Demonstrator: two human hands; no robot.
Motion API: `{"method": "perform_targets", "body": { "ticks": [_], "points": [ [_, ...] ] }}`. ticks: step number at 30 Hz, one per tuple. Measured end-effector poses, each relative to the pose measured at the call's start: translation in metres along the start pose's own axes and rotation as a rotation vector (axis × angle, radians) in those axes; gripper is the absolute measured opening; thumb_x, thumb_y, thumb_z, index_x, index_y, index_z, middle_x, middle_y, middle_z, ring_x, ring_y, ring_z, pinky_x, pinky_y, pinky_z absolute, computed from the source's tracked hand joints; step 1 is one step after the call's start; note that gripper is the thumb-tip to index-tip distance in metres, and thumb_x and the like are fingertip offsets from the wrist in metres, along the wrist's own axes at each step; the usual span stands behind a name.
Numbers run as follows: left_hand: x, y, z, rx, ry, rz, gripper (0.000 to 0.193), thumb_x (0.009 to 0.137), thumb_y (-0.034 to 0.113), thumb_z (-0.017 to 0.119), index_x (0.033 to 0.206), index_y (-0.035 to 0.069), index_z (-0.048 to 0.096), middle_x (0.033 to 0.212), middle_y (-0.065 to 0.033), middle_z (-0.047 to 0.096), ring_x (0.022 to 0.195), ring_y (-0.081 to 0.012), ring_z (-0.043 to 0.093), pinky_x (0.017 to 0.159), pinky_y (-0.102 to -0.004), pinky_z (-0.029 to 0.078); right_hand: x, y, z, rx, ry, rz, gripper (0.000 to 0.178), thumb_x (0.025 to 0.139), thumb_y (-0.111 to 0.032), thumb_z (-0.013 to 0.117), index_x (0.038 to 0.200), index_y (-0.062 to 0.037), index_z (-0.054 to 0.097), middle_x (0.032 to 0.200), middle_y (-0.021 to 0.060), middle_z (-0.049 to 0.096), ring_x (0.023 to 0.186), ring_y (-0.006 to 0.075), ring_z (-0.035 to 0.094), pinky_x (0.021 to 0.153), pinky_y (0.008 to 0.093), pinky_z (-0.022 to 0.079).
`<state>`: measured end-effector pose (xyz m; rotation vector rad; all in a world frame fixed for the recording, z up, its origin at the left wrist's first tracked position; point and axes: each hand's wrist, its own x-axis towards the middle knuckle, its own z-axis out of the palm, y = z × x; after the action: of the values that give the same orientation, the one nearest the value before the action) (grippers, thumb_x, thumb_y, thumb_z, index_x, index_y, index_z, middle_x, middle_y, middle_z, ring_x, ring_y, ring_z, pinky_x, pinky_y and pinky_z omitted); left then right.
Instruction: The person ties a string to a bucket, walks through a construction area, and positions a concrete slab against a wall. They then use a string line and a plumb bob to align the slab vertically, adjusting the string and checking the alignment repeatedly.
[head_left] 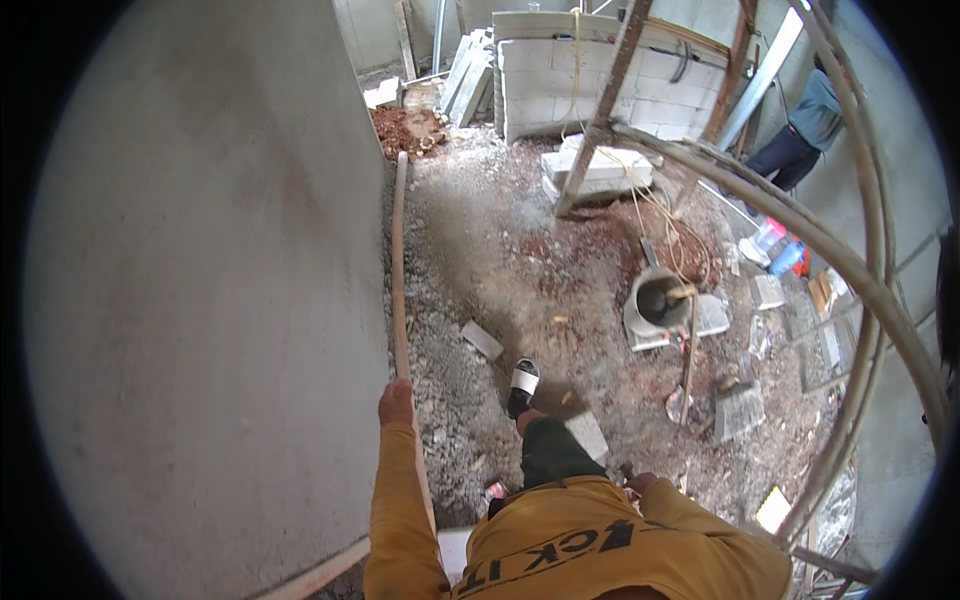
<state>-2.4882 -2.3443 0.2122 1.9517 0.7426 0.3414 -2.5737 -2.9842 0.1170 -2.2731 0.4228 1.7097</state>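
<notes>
My left hand [396,402] is closed on a long pale wooden pole [400,270] beside the smooth grey wall [210,270]. The pole runs ahead from my hand along the wall's foot, and part of it passes down beside my yellow sleeve. My right hand [640,482] is low beside my body, half hidden by the yellow shirt. Its fingers are too small and dark to make out. Nearest to it on the ground is a pale block [587,437] beside my leg.
Rubble covers the floor, with a loose block [482,340] ahead. A bucket [660,300] of grey mix stands to the right among blocks. Curved poles [800,215] cross the right side. A person [800,135] stands at the far right. Stacked blocks [600,170] lie near a low block wall [560,85].
</notes>
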Motion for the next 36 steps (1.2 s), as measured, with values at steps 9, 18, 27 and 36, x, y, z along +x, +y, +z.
{"method": "perform_targets", "body": {
  "ticks": [9, 18, 27, 36],
  "points": [
    [-0.033, -0.057, 0.034, 1.105, -0.875, -0.465, 0.034, 0.094, 0.030, 0.041, 0.115, 0.008, 0.058, 0.109, -0.0183, 0.065, 0.099, -0.0348, 0.064, 0.080, -0.0450, 0.051, 0.046, -0.282, -0.308, -0.132, 0.177, -0.224, 0.053, 0.078, -0.055, 0.064, 0.088, -0.0039, 0.070, 0.075, 0.0131, 0.069, 0.064, 0.0246, 0.067, 0.063, 0.0376, 0.054],
    [0.136, -0.013, 0.126, 0.513, -0.500, -0.787, 0.036, 0.095, 0.034, 0.042, 0.106, 0.006, 0.061, 0.106, -0.0188, 0.064, 0.098, -0.0366, 0.061, 0.083, -0.0456, 0.048, 0.064, -0.555, -0.536, 0.419, 0.339, -0.467, 0.039, 0.079, -0.036, 0.070, 0.094, -0.0008, 0.065, 0.073, 0.0095, 0.064, 0.058, 0.0189, 0.061, 0.051, 0.0349, 0.050],
    [0.614, 0.022, 0.175, 0.580, -0.464, -0.603, 0.041, 0.096, 0.038, 0.042, 0.097, 0.003, 0.063, 0.102, -0.0193, 0.063, 0.098, -0.0385, 0.059, 0.085, -0.0462, 0.046, 0.177, -0.722, -0.671, 0.199, 0.446, -0.337, 0.044, 0.076, -0.036, 0.069, 0.105, -0.0032, 0.065, 0.076, 0.0111, 0.066, 0.063, 0.0216, 0.064, 0.060, 0.0362, 0.051],
    [0.965, 0.208, 0.181, -0.153, 0.033, -0.214, 0.032, 0.091, 0.028, 0.057, 0.102, -0.001, 0.063, 0.093, -0.0130, 0.067, 0.080, -0.0187, 0.064, 0.076, -0.0334, 0.051, 0.224, -0.751, -0.708, 0.098, 0.266, 0.146, 0.040, 0.086, -0.042, 0.055, 0.111, -0.0140, 0.068, 0.105, 0.0159, 0.067, 0.098, 0.0254, 0.064, 0.087, 0.0391, 0.048]
  ]
}}
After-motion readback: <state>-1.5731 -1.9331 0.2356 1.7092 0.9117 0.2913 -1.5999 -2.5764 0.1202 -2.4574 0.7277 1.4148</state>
